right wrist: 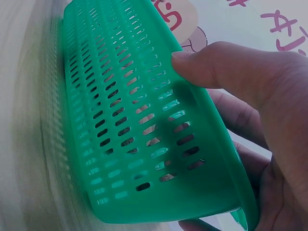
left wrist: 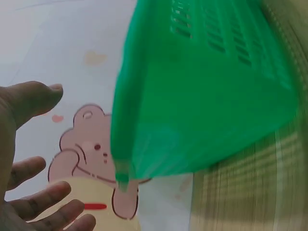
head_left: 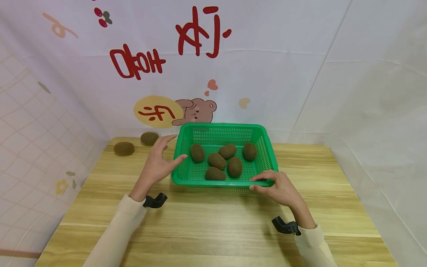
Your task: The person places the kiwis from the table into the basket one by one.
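Observation:
A green plastic basket [head_left: 220, 183] with slotted walls stands on the table, holding several brown kiwis [head_left: 235, 167]. At its near right corner my right hand [head_left: 278, 187] grips the rim. In the right wrist view, the thumb [right wrist: 216, 65] lies along the outer side and the other fingers reach over the inside. My left hand [head_left: 158, 163] hovers beside the basket's left rim, thumb and fingers spread with nothing held. The left wrist view shows a gap between that hand [left wrist: 29, 159] and the basket wall [left wrist: 192, 106].
Two more kiwis, one farther left [head_left: 124, 148] and one nearer the left hand [head_left: 149, 138], lie at the table's back left. The wooden table [head_left: 207, 226] meets a white printed cloth [head_left: 273, 74] behind the basket. More cloth hangs on both sides.

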Action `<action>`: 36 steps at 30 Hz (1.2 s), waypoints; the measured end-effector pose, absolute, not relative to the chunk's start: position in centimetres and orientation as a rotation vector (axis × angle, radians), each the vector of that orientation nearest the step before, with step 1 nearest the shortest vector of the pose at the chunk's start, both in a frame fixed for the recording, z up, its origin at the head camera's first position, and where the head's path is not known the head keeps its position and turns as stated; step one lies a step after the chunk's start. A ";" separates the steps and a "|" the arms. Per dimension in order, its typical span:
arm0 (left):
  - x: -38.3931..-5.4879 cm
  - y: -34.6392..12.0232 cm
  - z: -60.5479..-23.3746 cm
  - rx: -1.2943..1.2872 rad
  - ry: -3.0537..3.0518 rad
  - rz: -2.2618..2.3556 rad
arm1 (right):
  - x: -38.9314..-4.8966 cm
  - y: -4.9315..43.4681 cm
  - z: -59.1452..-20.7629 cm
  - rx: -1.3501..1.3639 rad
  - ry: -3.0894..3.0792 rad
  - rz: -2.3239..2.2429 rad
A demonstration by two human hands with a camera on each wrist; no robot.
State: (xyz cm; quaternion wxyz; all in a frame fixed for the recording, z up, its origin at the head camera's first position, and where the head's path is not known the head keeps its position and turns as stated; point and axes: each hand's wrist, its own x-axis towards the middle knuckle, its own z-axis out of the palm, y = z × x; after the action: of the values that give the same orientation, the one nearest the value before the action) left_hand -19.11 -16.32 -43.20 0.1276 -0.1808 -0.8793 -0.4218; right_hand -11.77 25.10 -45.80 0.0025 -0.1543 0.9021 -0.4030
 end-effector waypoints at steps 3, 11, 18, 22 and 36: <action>-19.4 -17.1 -43.4 -0.482 -2.562 -1.204 | -11.8 25.1 -45.8 -0.480 2.830 -1.259; -20.0 -18.9 -43.7 -0.388 -2.589 -1.158 | -11.8 25.1 -45.9 -0.494 2.840 -1.258; -20.8 -20.5 -44.3 -0.339 -2.576 -1.136 | -11.8 25.1 -45.9 -0.519 2.852 -1.256; -21.3 -21.4 -44.6 -0.343 -2.525 -1.113 | -11.8 25.1 -45.9 -0.516 2.854 -1.261; -23.0 -25.0 -46.5 -0.170 -2.603 -1.083 | -11.8 25.2 -46.1 -0.519 2.859 -1.248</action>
State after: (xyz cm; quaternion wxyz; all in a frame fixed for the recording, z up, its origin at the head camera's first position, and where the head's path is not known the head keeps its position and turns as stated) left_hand -22.96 -25.03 -46.45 0.1581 -0.0594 -0.9100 -0.3786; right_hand -11.82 25.18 -46.07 -0.0103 -0.1640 0.9040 -0.3947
